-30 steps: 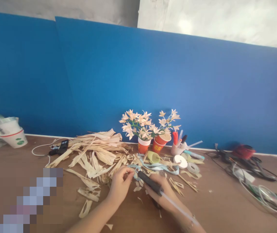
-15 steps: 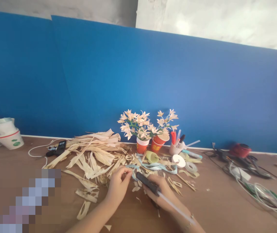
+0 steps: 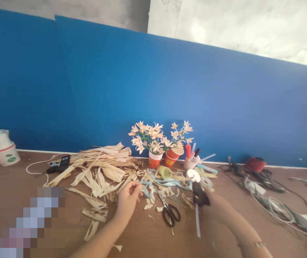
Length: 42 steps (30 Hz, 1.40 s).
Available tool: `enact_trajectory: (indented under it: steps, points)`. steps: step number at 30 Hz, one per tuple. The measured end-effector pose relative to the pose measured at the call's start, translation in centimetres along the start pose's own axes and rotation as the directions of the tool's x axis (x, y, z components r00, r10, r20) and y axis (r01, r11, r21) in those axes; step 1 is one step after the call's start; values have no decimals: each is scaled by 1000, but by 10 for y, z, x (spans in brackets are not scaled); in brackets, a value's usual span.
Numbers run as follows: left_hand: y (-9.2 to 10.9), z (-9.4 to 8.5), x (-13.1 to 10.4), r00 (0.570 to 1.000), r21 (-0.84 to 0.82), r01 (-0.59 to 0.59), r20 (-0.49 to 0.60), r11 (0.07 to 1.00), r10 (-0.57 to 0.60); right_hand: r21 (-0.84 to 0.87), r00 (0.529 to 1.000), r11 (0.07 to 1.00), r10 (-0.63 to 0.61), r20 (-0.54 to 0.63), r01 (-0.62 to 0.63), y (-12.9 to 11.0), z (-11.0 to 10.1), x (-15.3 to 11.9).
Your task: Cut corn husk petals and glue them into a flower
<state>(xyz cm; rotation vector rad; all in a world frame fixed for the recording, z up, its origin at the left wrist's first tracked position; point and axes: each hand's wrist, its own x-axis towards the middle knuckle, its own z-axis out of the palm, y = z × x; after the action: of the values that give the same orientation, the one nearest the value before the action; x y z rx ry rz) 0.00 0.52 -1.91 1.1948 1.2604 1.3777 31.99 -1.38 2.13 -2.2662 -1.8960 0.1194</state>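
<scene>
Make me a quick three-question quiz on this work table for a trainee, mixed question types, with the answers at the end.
1. Multiple choice: Which tool is nearest the right hand?
a) a stapler
b) the glue gun
c) a hammer

2. True or false: The scissors lie on the table between the left hand and the right hand.

3. Fill in: The long, curling ribbon beyond the scissors is light ____.

Key: 1. b; 2. true; 3. blue.
</scene>
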Motion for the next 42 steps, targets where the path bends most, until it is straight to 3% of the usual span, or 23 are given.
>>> enact_trajectory:
  steps: [2,4,7,9,10,13,16,24,27,32,35,38,42]
  points:
    - [1,1,0,1000,-23,-7,-4,1000,7,-69,991,996,68,115,-60,14,3,-5]
    - [1,2,0,1000,-34,0,3,999,0,-155,973,982,136,187,-108,11,1,-11]
    - [1,3,-1,1000,-41,5,20,999,-4,-285,981,950,166,105,-130,-23,-7,-20]
    - [1,3,-2,1000,-40,12,27,999,-11,-261,998,964,67,22,-59,-60,-9,-24]
    - [2,3,-2,999,-40,18,28,999,-17,-207,999,977,-40,10,41,-80,-7,-25]
    - [3,2,-3,999,-39,33,31,999,-32,97,934,938,-342,103,333,-135,9,-29]
    - [3,1,-2,999,-58,37,33,998,-35,184,922,922,-366,125,341,-164,32,-31]
    - [4,3,0,998,-66,57,31,996,-55,359,919,867,-390,63,344,-159,60,-27]
    - [3,3,0,997,-48,62,58,997,-59,408,906,821,-423,-34,399,-158,56,-26]
    - [-1,5,-2,989,-67,64,140,996,-54,537,916,745,-361,-175,396,-158,39,-22]
    - [-3,7,-4,983,-69,54,181,996,-41,516,848,674,-411,-335,530,-156,37,-21]
    - [-6,8,-5,977,-52,17,212,999,-5,457,774,626,-481,-411,632,-155,38,-20]
    - [-10,8,-6,971,3,-26,237,1000,25,424,752,622,-514,-412,658,-155,38,-20]
